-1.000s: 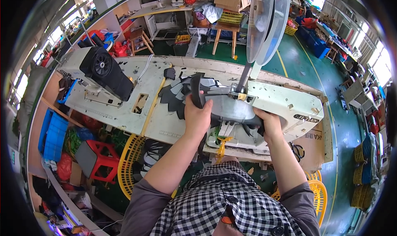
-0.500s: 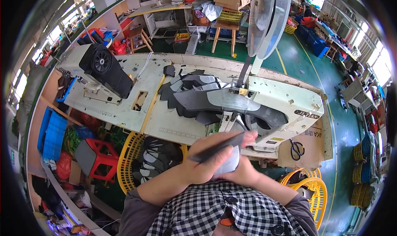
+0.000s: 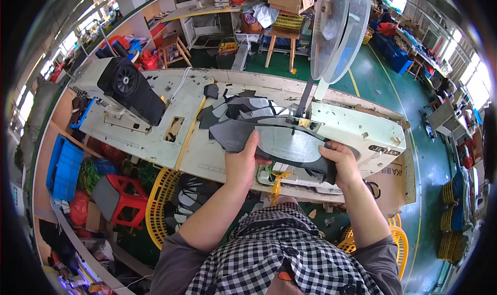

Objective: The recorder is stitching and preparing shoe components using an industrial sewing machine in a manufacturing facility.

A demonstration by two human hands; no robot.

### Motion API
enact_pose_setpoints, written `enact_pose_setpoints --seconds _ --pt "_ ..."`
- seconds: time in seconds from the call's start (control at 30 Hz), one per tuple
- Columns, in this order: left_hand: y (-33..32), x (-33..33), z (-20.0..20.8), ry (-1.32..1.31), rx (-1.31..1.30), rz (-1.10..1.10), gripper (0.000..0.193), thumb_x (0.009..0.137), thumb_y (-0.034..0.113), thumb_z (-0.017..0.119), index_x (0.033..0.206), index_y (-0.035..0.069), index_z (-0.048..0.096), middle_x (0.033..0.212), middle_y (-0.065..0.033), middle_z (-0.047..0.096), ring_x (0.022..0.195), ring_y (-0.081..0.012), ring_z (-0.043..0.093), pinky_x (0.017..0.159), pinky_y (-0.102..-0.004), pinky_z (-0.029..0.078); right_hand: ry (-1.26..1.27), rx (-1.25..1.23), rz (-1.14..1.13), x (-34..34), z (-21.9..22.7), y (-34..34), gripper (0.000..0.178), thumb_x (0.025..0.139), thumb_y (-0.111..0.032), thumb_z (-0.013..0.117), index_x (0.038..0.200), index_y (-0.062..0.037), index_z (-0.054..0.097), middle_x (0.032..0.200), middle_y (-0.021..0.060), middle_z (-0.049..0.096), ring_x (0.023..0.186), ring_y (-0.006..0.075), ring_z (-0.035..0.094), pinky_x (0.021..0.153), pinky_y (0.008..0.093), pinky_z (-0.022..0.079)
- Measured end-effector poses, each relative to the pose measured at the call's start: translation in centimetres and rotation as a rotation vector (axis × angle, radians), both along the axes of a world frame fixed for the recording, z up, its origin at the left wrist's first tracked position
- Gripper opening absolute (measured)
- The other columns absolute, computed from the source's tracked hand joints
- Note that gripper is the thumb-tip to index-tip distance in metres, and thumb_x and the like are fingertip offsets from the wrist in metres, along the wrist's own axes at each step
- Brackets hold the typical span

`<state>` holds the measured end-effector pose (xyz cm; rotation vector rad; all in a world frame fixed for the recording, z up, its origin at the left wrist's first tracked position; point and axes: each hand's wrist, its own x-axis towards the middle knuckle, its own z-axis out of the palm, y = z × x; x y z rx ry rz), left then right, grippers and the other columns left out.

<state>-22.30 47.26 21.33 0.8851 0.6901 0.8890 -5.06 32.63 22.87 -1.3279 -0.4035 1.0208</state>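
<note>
A long curved grey and black fabric piece (image 3: 279, 142) lies across the bed of a white sewing machine (image 3: 357, 132). My left hand (image 3: 242, 163) grips its left end, thumb on top. The right end, black and folded down, is held by my right hand (image 3: 341, 163). Behind the piece, a stack of similar dark grey cut pieces (image 3: 235, 111) rests on the white worktable (image 3: 191, 150).
A black motor housing (image 3: 132, 90) sits on the table's left end. A clear fan (image 3: 334, 28) stands above the machine. Yellow baskets (image 3: 160, 207) with dark pieces, a red stool (image 3: 116, 199) and blue crates (image 3: 62, 168) stand below left; another yellow basket (image 3: 398, 240) at right.
Half a second ago both hands held a grey piece close to my chest. Now they have moved forward and spread it out over the machine bed.
</note>
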Motion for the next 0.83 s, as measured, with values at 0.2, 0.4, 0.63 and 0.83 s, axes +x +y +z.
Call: enact_pose_setpoints --seconds 0.2,0.4,0.63,0.83 --pt "-0.4 0.7 -0.3 -0.031 0.051 -0.004 0.033 0.087 0.022 0.062 0.109 -0.001 0.053 0.096 -0.0105 0.061 0.072 -0.0192 0.064 0.047 -0.0289 0.055 0.088 0.154 -0.135 0.2 -1.6 0.7 0.029 0.079 -0.006 0.059 0.106 0.004 0.054 0.093 0.0079 0.06 0.085 0.0173 0.059 0.08 0.0283 0.047" --pt "0.5 2.3 -0.5 -0.035 -0.028 0.008 0.032 0.087 0.022 0.061 0.109 -0.001 0.053 0.097 -0.0106 0.06 0.072 -0.0194 0.064 0.049 -0.0296 0.056 0.125 0.13 -0.231 0.6 -1.3 2.2 0.022 0.079 -0.009 0.059 0.099 -0.0005 0.057 0.086 0.0089 0.06 0.074 0.0188 0.058 0.062 0.0297 0.049" --pt "-0.6 -0.9 -4.9 -0.229 0.045 -0.044 0.033 0.09 0.039 0.053 0.089 0.006 0.052 0.074 -0.0084 0.058 0.058 -0.0181 0.06 0.052 -0.028 0.05 0.518 0.221 0.202 2.3 -6.5 -1.4 0.03 0.091 -0.038 0.052 0.096 -0.0089 0.053 0.08 0.0055 0.055 0.079 0.0164 0.057 0.067 0.0309 0.044" --pt "-5.7 -13.0 -22.5 0.706 0.352 -0.225 0.037 0.076 0.037 0.069 0.098 0.009 0.062 0.087 -0.0131 0.067 0.076 -0.0235 0.065 0.068 -0.0338 0.05 0.237 -0.587 0.705 1.6 -20.3 -10.3 0.055 0.072 -0.044 0.074 0.105 -0.0028 0.057 0.089 0.0083 0.063 0.082 0.0225 0.062 0.069 0.0405 0.054"
